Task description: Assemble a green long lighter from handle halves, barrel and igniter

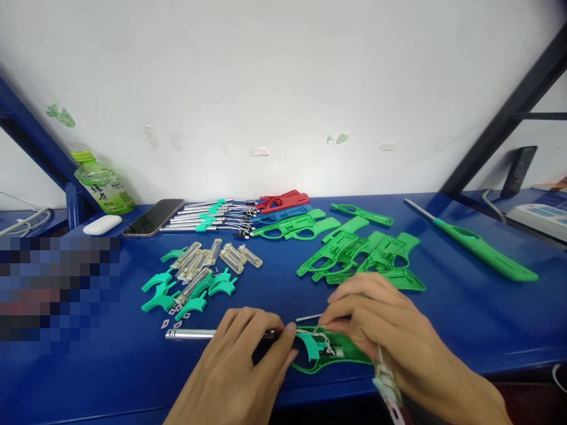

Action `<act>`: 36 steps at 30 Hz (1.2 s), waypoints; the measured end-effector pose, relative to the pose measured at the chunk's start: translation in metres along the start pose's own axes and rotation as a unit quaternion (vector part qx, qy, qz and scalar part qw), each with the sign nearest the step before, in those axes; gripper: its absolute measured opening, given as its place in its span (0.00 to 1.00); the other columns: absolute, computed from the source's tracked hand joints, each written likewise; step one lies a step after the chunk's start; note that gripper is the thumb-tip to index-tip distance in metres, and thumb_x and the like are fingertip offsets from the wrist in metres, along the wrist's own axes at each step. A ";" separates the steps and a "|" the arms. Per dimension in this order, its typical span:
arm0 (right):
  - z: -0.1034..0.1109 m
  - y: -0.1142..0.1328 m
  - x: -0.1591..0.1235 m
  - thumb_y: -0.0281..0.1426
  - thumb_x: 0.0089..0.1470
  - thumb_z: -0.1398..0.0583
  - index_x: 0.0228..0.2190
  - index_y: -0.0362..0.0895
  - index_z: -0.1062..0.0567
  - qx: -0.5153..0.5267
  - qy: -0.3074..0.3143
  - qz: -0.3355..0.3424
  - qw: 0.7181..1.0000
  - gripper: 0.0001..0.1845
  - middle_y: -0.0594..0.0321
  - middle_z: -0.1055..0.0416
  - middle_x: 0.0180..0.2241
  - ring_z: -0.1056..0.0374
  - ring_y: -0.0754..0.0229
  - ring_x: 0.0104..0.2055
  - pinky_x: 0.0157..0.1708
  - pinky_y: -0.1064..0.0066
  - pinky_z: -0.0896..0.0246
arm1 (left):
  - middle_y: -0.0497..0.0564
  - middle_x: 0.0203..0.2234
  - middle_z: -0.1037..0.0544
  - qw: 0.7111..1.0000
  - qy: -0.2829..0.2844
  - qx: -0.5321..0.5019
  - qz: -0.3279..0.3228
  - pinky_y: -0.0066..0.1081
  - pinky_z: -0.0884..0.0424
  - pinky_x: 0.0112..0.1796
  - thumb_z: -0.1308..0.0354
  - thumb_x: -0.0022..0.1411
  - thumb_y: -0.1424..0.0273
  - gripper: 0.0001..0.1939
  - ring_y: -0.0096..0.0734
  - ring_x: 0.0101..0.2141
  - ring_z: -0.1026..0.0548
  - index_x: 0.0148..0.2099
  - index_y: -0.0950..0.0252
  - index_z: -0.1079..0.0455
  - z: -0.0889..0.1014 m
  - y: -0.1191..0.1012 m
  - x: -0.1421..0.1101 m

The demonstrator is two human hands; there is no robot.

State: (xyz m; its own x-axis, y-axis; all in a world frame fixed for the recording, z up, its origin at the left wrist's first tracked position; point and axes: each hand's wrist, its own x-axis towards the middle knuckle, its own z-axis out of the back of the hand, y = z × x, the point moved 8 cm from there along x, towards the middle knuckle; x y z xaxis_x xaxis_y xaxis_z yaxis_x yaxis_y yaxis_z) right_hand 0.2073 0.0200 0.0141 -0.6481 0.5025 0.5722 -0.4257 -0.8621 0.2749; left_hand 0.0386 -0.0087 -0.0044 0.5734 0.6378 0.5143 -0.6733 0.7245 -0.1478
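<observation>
On the blue table [110,366] lies the open green shell [357,349]. The left hand [237,372] hides its left end, so I can't tell that hand's grip; the right hand [390,324] pinches a thin pale bit [316,330]. Behind the shell, clear tubes [214,252] lie left, a lighter [487,249] right.

Green casing [357,350], with teal trigger [313,349] and white wires [328,343] inside it; silver tube [188,334], left of it; red casings [286,202] and blue casings [281,216], beyond it; blue table [110,378], beneath it.
</observation>
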 end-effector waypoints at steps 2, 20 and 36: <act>-0.001 0.000 0.001 0.21 0.69 0.41 0.38 0.46 0.31 -0.006 -0.002 0.001 1.000 0.09 0.64 0.20 0.42 0.28 0.59 0.48 0.48 0.63 0.37 | 0.54 0.43 0.22 1.000 -0.001 0.003 -0.002 0.37 0.24 0.43 0.50 0.78 0.76 0.15 0.36 0.43 0.26 0.58 0.64 0.25 0.000 0.000 0.000; -0.010 -0.015 0.004 0.17 0.64 0.47 0.32 0.48 0.35 0.012 0.003 -0.092 0.996 0.14 0.62 0.22 0.39 0.24 0.64 0.38 0.40 0.74 0.29 | 0.52 0.43 0.18 0.998 -0.020 0.023 -0.045 0.33 0.24 0.45 0.53 0.80 0.77 0.17 0.34 0.45 0.21 0.59 0.65 0.25 0.003 -0.004 0.002; -0.010 -0.006 0.005 0.15 0.63 0.48 0.34 0.49 0.43 0.031 -0.032 -0.055 0.997 0.16 0.64 0.27 0.41 0.26 0.66 0.41 0.38 0.77 0.33 | 0.52 0.40 0.18 0.998 -0.019 0.029 -0.043 0.31 0.23 0.39 0.54 0.80 0.76 0.17 0.33 0.40 0.20 0.57 0.67 0.24 0.004 -0.005 0.007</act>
State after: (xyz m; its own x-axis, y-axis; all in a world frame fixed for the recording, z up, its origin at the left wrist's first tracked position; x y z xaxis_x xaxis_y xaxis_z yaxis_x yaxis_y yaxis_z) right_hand 0.2006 0.0277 0.0078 -0.5567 0.5916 0.5832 -0.4515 -0.8048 0.3854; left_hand 0.0443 -0.0090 0.0034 0.6131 0.5620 0.5552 -0.6487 0.7593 -0.0522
